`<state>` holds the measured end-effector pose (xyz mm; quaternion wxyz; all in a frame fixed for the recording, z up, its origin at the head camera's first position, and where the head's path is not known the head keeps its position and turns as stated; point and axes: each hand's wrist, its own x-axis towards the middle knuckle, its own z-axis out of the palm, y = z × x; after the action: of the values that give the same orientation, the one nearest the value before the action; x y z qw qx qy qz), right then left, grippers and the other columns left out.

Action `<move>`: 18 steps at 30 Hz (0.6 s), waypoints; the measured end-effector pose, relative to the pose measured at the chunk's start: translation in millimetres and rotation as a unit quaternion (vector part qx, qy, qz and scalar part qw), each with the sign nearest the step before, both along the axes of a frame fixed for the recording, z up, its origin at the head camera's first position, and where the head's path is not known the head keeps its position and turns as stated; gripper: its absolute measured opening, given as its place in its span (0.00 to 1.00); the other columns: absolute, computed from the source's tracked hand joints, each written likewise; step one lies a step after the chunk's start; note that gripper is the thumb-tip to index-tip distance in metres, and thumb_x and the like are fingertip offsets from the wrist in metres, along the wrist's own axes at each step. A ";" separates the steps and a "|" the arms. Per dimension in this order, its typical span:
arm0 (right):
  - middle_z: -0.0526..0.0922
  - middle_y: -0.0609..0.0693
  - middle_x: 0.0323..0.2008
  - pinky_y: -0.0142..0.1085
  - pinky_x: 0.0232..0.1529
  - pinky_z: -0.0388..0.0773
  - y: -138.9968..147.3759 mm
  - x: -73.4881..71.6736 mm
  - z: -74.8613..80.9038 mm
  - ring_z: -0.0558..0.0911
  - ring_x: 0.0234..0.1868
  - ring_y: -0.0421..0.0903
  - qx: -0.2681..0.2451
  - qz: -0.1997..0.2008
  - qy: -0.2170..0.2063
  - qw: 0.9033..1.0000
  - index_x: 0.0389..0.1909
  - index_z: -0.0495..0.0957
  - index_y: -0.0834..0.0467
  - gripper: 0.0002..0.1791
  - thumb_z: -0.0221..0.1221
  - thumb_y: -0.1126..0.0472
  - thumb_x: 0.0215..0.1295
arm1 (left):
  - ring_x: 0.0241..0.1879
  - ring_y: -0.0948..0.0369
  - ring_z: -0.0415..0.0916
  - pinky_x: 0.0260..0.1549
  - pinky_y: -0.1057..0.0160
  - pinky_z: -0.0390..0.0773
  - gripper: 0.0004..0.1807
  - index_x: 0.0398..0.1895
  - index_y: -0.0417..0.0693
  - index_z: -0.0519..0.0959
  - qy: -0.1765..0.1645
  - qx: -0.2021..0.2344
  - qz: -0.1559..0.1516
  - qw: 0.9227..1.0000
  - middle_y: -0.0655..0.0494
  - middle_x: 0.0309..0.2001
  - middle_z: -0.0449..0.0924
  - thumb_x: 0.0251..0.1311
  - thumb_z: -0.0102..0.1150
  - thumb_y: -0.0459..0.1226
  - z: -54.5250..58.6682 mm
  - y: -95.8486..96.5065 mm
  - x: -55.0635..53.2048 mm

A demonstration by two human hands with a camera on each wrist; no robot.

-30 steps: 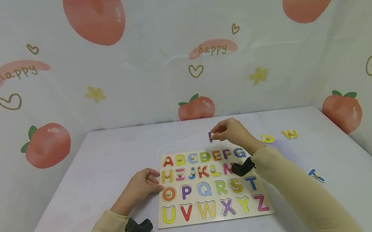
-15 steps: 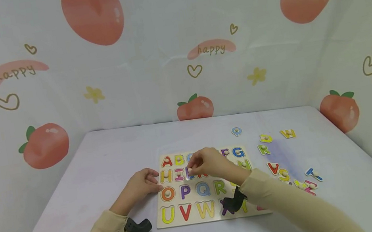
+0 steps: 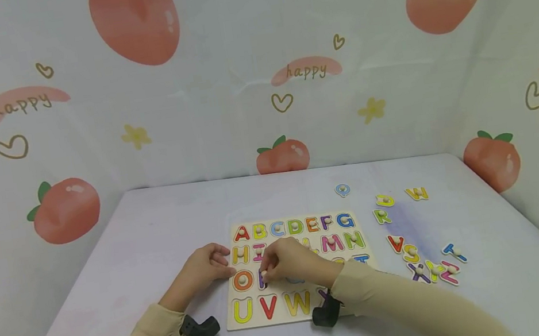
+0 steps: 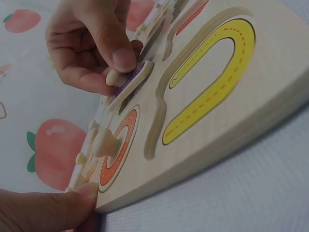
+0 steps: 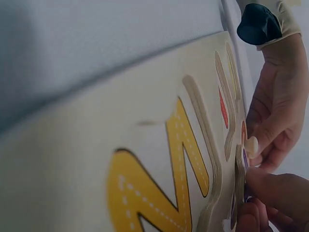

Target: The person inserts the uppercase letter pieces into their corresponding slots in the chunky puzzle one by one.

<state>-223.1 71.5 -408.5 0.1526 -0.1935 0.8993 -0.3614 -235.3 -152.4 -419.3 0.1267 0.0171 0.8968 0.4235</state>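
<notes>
My right hand (image 3: 291, 260) pinches a small wooden knob on a purple letter P puzzle piece (image 3: 263, 279). In the left wrist view the P piece (image 4: 131, 83) sits tilted over its recess, one edge raised above the board. The wooden alphabet puzzle board (image 3: 310, 320) lies flat on the table. My left hand (image 3: 206, 270) rests at the board's left edge, its thumb (image 4: 79, 198) touching the rim beside the orange O piece (image 3: 243, 280). In the right wrist view my right fingertips partly hide the P.
Loose knobbed letters lie right of the board: Q (image 3: 343, 189), U (image 3: 385, 200), W (image 3: 417, 193), R (image 3: 382, 216), V (image 3: 396, 243), T (image 3: 453, 252), and several more. Pieces with knobs fill the upper rows, partly hidden by my right hand. A printed cloth (image 3: 215, 83) stands behind the table.
My right hand has carried the P piece from beyond the board's far edge, across the upper rows, down to the P recess. My left hand stays at the left edge.
</notes>
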 end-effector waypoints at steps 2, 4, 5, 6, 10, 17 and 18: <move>0.79 0.41 0.18 0.29 0.34 0.70 -0.8 0.6 0.9 0.74 0.26 0.36 0.001 0.000 -0.004 1.000 0.24 0.82 0.50 0.06 0.70 0.61 0.53 | 0.30 0.62 0.74 0.31 0.65 0.72 0.25 0.48 0.35 0.76 0.002 0.000 -0.003 1.000 0.51 0.32 0.77 0.45 0.73 0.32 -1.1 -0.7 -0.4; 0.79 0.41 0.18 0.29 0.34 0.69 -1.0 0.8 1.5 0.74 0.26 0.36 0.004 -0.001 -0.006 1.000 0.24 0.82 0.50 0.06 0.70 0.61 0.54 | 0.30 0.62 0.74 0.31 0.65 0.72 0.25 0.48 0.35 0.76 0.002 0.000 -0.002 1.000 0.52 0.32 0.77 0.45 0.73 0.32 -1.9 -1.2 -0.5; 0.78 0.41 0.18 0.29 0.33 0.69 -1.0 0.8 1.9 0.74 0.26 0.36 0.005 0.000 -0.007 1.000 0.24 0.82 0.50 0.06 0.70 0.61 0.54 | 0.30 0.62 0.74 0.31 0.65 0.73 0.25 0.48 0.35 0.76 0.002 0.000 -0.003 1.000 0.51 0.32 0.77 0.45 0.73 0.32 -2.0 -1.3 -0.3; 0.78 0.41 0.18 0.29 0.33 0.69 -0.9 0.8 2.2 0.74 0.25 0.36 0.005 0.000 -0.008 1.000 0.24 0.82 0.50 0.06 0.70 0.61 0.54 | 0.29 0.61 0.74 0.31 0.65 0.73 0.25 0.48 0.35 0.76 0.003 0.000 -0.004 1.000 0.51 0.32 0.77 0.45 0.73 0.32 -2.4 -1.4 -0.4; 0.78 0.41 0.18 0.29 0.32 0.69 -0.4 0.0 1.8 0.73 0.26 0.36 0.006 0.003 -0.011 1.000 0.23 0.82 0.51 0.06 0.70 0.61 0.54 | 0.29 0.61 0.74 0.30 0.65 0.73 0.26 0.48 0.35 0.75 0.001 0.001 -0.001 1.000 0.51 0.33 0.77 0.45 0.73 0.32 -2.7 -1.3 -0.1; 0.78 0.41 0.18 0.29 0.29 0.68 -0.7 -3.0 0.1 0.73 0.24 0.36 0.008 0.002 -0.010 1.000 0.22 0.82 0.50 0.06 0.70 0.60 0.53 | 0.30 0.62 0.75 0.31 0.65 0.73 0.25 0.48 0.35 0.76 0.002 0.004 -0.002 1.000 0.51 0.33 0.77 0.45 0.73 0.32 -1.9 -1.8 0.3; 0.78 0.41 0.18 0.29 0.29 0.68 -0.7 -3.1 0.3 0.73 0.24 0.36 0.008 0.001 -0.010 1.000 0.22 0.82 0.50 0.06 0.71 0.60 0.53 | 0.30 0.62 0.75 0.31 0.65 0.73 0.25 0.48 0.35 0.76 0.002 0.004 -0.003 1.000 0.51 0.33 0.78 0.45 0.73 0.32 -2.0 -1.9 0.2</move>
<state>-226.2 70.8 -408.2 0.1639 -0.1897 0.9001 -0.3564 -235.1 -154.3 -421.3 0.1259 0.0209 0.8952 0.4271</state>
